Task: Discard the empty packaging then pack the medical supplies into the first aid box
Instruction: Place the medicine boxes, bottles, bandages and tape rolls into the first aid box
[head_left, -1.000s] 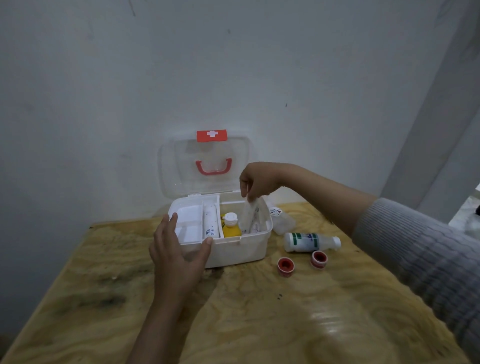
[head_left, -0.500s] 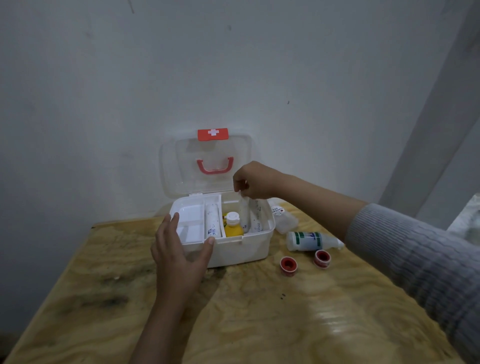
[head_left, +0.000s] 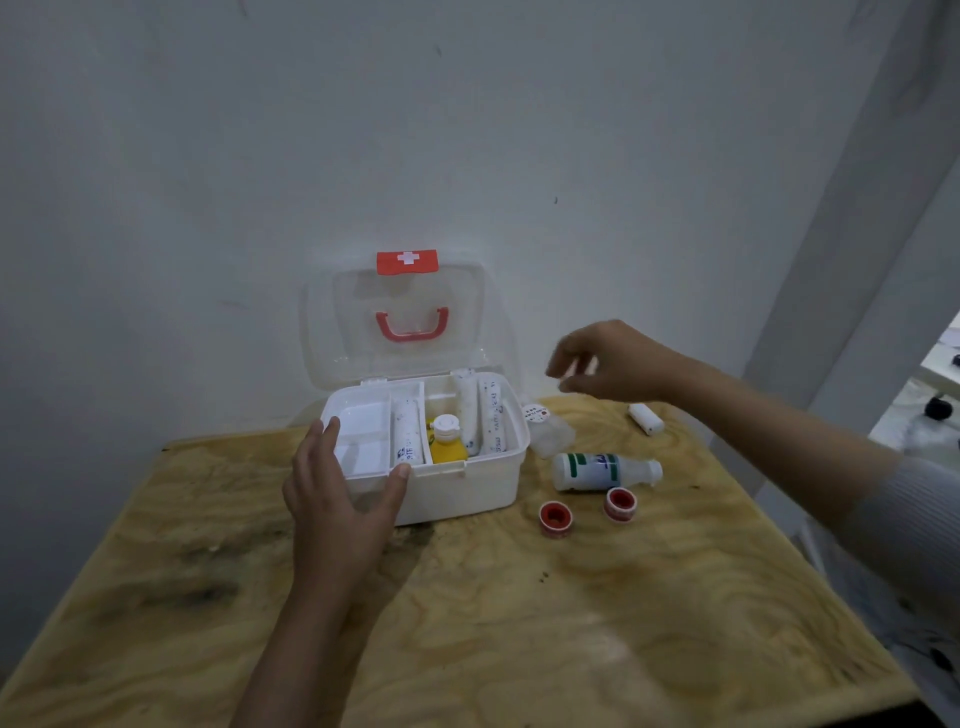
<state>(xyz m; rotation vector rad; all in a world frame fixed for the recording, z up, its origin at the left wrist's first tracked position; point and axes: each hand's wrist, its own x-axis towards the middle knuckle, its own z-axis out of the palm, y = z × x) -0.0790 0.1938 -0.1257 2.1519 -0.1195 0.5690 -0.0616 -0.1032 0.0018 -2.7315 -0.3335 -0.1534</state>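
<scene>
In the head view, the left hand (head_left: 343, 499) is spreading against the first aid box (head_left: 447, 467) at its 7 o'clock corner, likely steadying it; the right hand (head_left: 613, 369) is hovering loosely curled, empty, over the bottle (head_left: 602, 470) waiting on the surface (head_left: 467, 623) at the box's 3 o'clock.

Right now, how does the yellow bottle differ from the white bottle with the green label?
The yellow bottle stands upright inside the first aid box; the white bottle lies on its side on the table, outside the box. The yellow bottle's body is yellow with no label visible; the white bottle's is white with green bands. The white bottle looks longer. Both have white caps, and neither hand touches either.
</scene>
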